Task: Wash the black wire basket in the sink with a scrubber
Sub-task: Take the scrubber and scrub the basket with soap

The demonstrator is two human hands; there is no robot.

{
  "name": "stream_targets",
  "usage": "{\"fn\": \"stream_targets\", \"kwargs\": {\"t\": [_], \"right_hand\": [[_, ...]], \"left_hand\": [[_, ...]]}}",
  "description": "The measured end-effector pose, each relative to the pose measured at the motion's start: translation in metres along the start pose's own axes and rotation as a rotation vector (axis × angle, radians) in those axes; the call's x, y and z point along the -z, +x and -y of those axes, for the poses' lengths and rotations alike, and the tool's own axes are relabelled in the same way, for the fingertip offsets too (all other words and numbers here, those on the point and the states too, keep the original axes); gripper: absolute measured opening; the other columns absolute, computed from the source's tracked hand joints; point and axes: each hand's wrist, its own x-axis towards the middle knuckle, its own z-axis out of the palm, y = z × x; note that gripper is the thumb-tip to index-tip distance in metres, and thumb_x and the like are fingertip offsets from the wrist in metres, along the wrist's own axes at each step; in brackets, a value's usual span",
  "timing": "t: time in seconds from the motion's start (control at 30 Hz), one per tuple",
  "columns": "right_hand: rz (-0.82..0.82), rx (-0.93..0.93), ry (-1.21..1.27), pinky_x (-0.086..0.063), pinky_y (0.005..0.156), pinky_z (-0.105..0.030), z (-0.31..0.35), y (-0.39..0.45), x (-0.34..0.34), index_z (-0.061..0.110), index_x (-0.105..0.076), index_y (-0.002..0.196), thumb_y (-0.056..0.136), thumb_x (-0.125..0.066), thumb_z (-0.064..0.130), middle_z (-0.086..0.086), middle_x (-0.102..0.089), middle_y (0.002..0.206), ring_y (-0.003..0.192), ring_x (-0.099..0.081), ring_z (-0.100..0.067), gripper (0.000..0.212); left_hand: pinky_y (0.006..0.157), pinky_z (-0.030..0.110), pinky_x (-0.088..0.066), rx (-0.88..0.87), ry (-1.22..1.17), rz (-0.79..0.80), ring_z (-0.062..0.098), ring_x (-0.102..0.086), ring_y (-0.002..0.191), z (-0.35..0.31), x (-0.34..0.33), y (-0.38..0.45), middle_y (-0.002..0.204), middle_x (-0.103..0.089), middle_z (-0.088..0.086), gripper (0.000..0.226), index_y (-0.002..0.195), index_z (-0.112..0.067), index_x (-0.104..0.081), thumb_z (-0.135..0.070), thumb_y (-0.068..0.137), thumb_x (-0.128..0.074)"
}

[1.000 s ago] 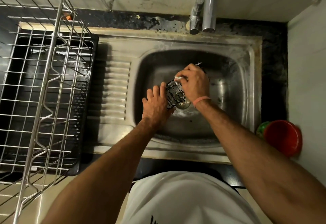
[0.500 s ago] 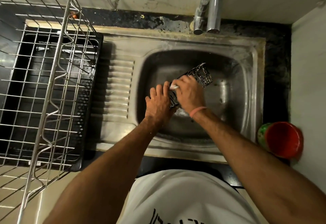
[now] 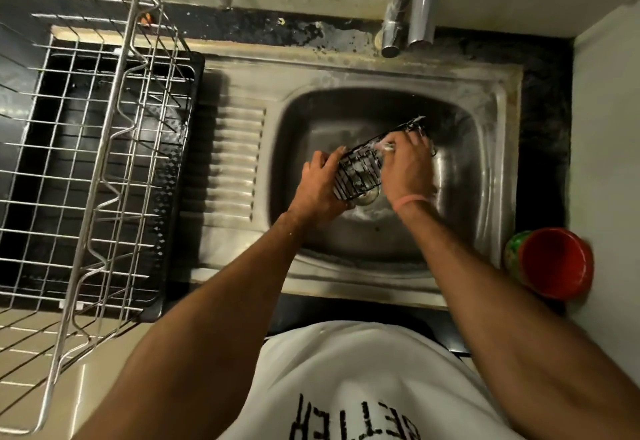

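- Scrubbing goes best with the black wire basket (image 3: 360, 173) steady over the sink (image 3: 498, 176).
- Left hand (image 3: 320, 181) grips its near end.
- Right hand (image 3: 407, 169) pinches a pale scrubber (image 3: 386, 146), working wire by wire.

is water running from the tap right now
No, the two tap spouts show no stream below them, and the black wire basket held over the sink carries only soap foam.
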Motion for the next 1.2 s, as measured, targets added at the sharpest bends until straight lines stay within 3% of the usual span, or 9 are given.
{"fn": "stream_targets", "kwargs": {"t": [0.17,0.27,0.47,0.53,0.67,0.77,0.93,1.13,1.2], "right_hand": [[0.149,0.217,0.057,-0.051,0.089,-0.04,0.044,-0.049,-0.026,0.019,-0.071,0.108,0.096,-0.062,0.014,-0.004,-0.069,0.109,0.106,-0.057,-0.027,0.016],[0.167,0.279,0.019,-0.051,0.089,-0.04,0.029,-0.04,-0.017,0.019,-0.07,0.109,0.095,-0.061,0.012,-0.002,-0.068,0.109,0.106,-0.054,-0.026,0.018],[0.055,-0.045,-0.011,-0.051,0.09,-0.036,-0.009,-0.018,0.008,0.021,-0.068,0.11,0.098,-0.065,0.013,-0.002,-0.067,0.114,0.111,-0.053,-0.023,0.014],[0.109,0.029,-0.011,-0.046,0.087,-0.029,0.004,-0.028,0.002,0.021,-0.068,0.111,0.098,-0.065,0.014,0.0,-0.066,0.115,0.11,-0.053,-0.022,0.015],[0.318,0.279,-0.01,-0.054,0.086,-0.037,0.04,-0.063,-0.017,0.019,-0.068,0.114,0.09,-0.073,0.01,-0.001,-0.067,0.115,0.113,-0.054,-0.024,0.026],[0.285,0.265,-0.032,-0.054,0.087,-0.035,0.024,-0.05,-0.008,0.019,-0.068,0.117,0.093,-0.071,0.013,0.0,-0.067,0.118,0.112,-0.054,-0.022,0.025],[0.081,-0.037,-0.062,-0.041,0.089,-0.028,-0.022,-0.025,0.016,0.021,-0.07,0.111,0.096,-0.066,0.011,-0.002,-0.069,0.116,0.108,-0.053,-0.022,0.018],[0.259,0.209,-0.001,-0.051,0.082,-0.03,0.029,-0.073,-0.009,0.018,-0.067,0.114,0.095,-0.069,0.02,-0.002,-0.066,0.114,0.109,-0.055,-0.021,0.019],[0.265,0.231,-0.007,-0.044,0.075,-0.026,0.021,-0.073,-0.008,0.019,-0.067,0.114,0.095,-0.07,0.018,-0.001,-0.066,0.114,0.107,-0.054,-0.019,0.019]], "left_hand": [[0.105,0.048,-0.054,-0.001,-0.233,-0.113,0.027,-0.058,0.114,0.003,-0.009,-0.002,0.131,-0.048,0.008,0.103,0.163,-0.032,-0.042,-0.038,0.071,-0.087],[0.112,0.04,-0.051,0.079,-0.334,-0.134,0.021,-0.06,0.126,0.007,-0.005,-0.008,0.14,-0.054,0.005,0.122,0.162,-0.024,-0.04,-0.059,0.057,-0.091],[0.106,0.046,-0.057,0.29,-0.511,0.021,0.013,-0.066,0.119,-0.001,0.002,-0.008,0.126,-0.062,-0.012,0.13,0.128,-0.032,-0.034,-0.09,0.025,-0.088],[0.105,0.045,-0.057,0.315,-0.477,0.063,0.015,-0.065,0.118,-0.001,0.005,-0.006,0.123,-0.059,-0.015,0.123,0.128,-0.033,-0.033,-0.077,0.031,-0.094],[0.084,0.049,-0.058,0.276,-0.285,0.076,0.021,-0.068,0.1,0.002,0.008,-0.006,0.107,-0.06,-0.009,0.078,0.117,-0.029,-0.031,-0.048,0.068,-0.089],[0.092,0.047,-0.057,0.283,-0.265,0.106,0.021,-0.066,0.11,0.0,0.015,-0.005,0.119,-0.061,-0.005,0.09,0.119,-0.029,-0.031,-0.054,0.062,-0.096],[0.103,0.047,-0.058,0.325,-0.345,0.096,0.017,-0.066,0.118,0.001,0.012,-0.003,0.128,-0.062,-0.009,0.108,0.117,-0.036,-0.03,-0.075,0.034,-0.086],[0.1,0.049,-0.057,0.28,-0.26,0.094,0.023,-0.065,0.117,0.002,0.01,0.0,0.125,-0.059,-0.003,0.092,0.12,-0.03,-0.028,-0.053,0.063,-0.096],[0.101,0.051,-0.057,0.276,-0.239,0.095,0.024,-0.065,0.118,0.004,0.01,0.001,0.128,-0.06,-0.003,0.094,0.119,-0.031,-0.027,-0.053,0.061,-0.098]]}}
